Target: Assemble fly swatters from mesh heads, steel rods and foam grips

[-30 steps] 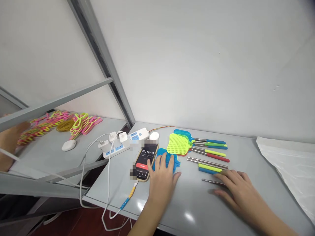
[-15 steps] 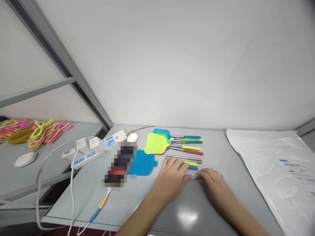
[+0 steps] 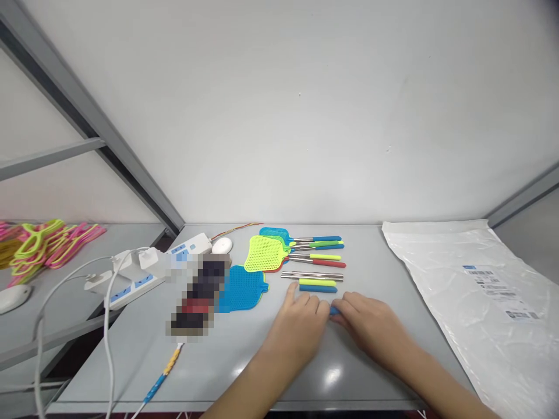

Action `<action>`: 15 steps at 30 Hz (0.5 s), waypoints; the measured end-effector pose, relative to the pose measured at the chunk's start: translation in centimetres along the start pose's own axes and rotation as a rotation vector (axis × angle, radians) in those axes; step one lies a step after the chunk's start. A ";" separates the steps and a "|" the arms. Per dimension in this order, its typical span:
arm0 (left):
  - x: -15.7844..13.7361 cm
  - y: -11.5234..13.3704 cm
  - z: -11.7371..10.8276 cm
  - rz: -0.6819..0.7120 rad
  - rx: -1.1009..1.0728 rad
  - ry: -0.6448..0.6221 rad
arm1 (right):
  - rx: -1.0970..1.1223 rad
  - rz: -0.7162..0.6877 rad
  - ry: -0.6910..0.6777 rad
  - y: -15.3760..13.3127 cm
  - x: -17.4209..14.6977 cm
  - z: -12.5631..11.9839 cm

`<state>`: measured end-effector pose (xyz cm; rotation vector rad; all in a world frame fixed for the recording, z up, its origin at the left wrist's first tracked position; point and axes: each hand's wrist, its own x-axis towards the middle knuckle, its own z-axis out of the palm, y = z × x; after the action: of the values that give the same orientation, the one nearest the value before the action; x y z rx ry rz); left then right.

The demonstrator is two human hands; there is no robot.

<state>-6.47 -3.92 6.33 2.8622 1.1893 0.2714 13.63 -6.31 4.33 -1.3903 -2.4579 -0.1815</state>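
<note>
My right hand [image 3: 371, 321] is closed around a blue handle [image 3: 334, 311], which shows in the small gap between my hands. My left hand [image 3: 299, 327] is closed beside it, with one finger stretched forward. The metal rod it grips is now covered by the fingers. Just beyond my hands lie a loose blue handle [image 3: 318, 289] and a yellow handle [image 3: 317, 283], with bare metal rods [image 3: 312, 276] behind them. Assembled fly swatters, one with a yellow head [image 3: 265, 254], lie farther back. To the left are loose blue swatter heads [image 3: 245, 288], stacked.
A blurred-out phone-like object [image 3: 198, 299] with a cable lies at left, near a power strip [image 3: 137, 289] with plugs and a white round device [image 3: 222, 245]. A white plastic package [image 3: 463, 291] covers the right side. Coloured cords [image 3: 52, 247] lie on the neighbouring table.
My hands have come together; the short metal stretch between them is hidden and blue handle shows there instead. The camera view has shifted, uncovering the loose handles.
</note>
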 end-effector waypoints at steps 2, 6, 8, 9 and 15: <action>0.1 0.4 0.0 -0.005 -0.040 -0.058 | -0.013 -0.002 -0.019 -0.2 0.0 0.0; -0.4 0.6 -0.5 0.020 -0.116 -0.222 | -0.057 -0.121 -0.029 0.3 -0.8 0.0; -1.0 0.6 -0.9 -0.004 -0.207 -0.283 | -0.081 -0.208 -0.019 0.4 -1.2 -0.3; -1.3 0.6 -1.1 -0.024 -0.267 -0.298 | -0.090 -0.245 -0.011 0.5 -1.3 -0.5; -2.3 0.2 -3.1 -0.094 -0.575 -0.370 | -0.149 -0.345 0.016 -0.3 -1.4 -2.0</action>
<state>-8.45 -5.80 9.10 2.2297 0.9725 0.0584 14.49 -8.08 5.82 -0.9999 -2.7005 -0.4594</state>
